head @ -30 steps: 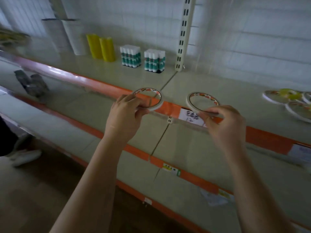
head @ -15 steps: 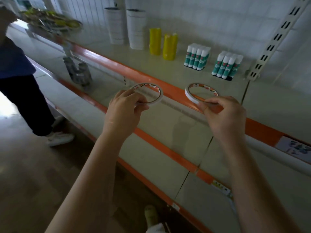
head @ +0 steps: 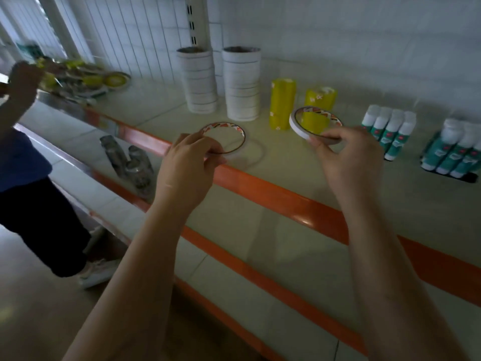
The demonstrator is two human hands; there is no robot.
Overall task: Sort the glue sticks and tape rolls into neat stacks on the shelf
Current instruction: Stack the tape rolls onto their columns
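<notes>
Over the orange front edge [head: 273,188] of the shelf [head: 166,110], my left hand [head: 186,173] pinches a thin tape ring [head: 223,138] by its near rim, fingers curled around it; the ring is held nearly flat, low above the shelf, its shadow on the surface just beyond. My right hand [head: 348,157] pinches a second ring [head: 313,125] between thumb and fingertips at its near rim, tilted up so that its opening faces me. Both rings carry a red-and-dark printed pattern on the inner core; no lettering is legible.

Seen through the second ring and just behind it stands a short yellow stack [head: 318,105], with a taller yellow stack [head: 282,104] beside it on the left. Farther left and back, two white stacks [head: 220,82] of tape rolls stand side by side near the tiled wall [head: 338,29]. To the right, two groups of glue sticks [head: 389,131] with white caps and teal labels stand upright, the right-hand group [head: 455,149] on a dark base; their print is too small to read.

At far left, loose rolls [head: 86,80] lie heaped on the shelf, where another person [head: 23,157] in a blue top reaches. Grey rolls [head: 132,162] lie on the lower shelf.
</notes>
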